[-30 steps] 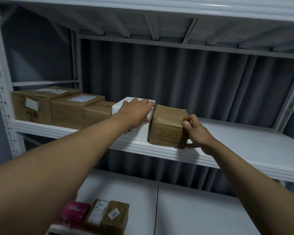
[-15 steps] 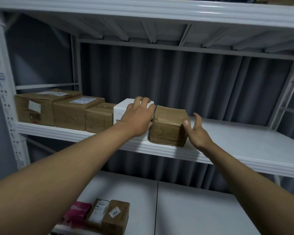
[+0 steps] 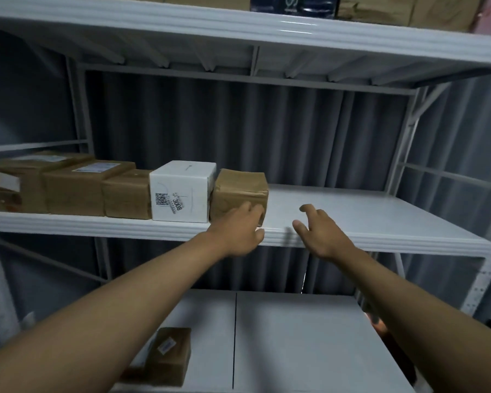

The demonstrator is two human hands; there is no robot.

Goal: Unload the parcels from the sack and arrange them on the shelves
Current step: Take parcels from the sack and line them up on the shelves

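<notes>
While five parcels (image 3: 182, 191) line the shelf (image 3: 352, 214), both hands (image 3: 321, 234) seemingly hang loose, empty.

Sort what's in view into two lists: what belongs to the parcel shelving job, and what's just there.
Part of the job:
- brown parcel at the row's right end
- white box beside it
- three brown boxes further left
- middle shelf
- left hand, right hand, both holding nothing

Just there:
- grey curtain behind
- parcel on the lower shelf
- boxes on the top shelf
</notes>
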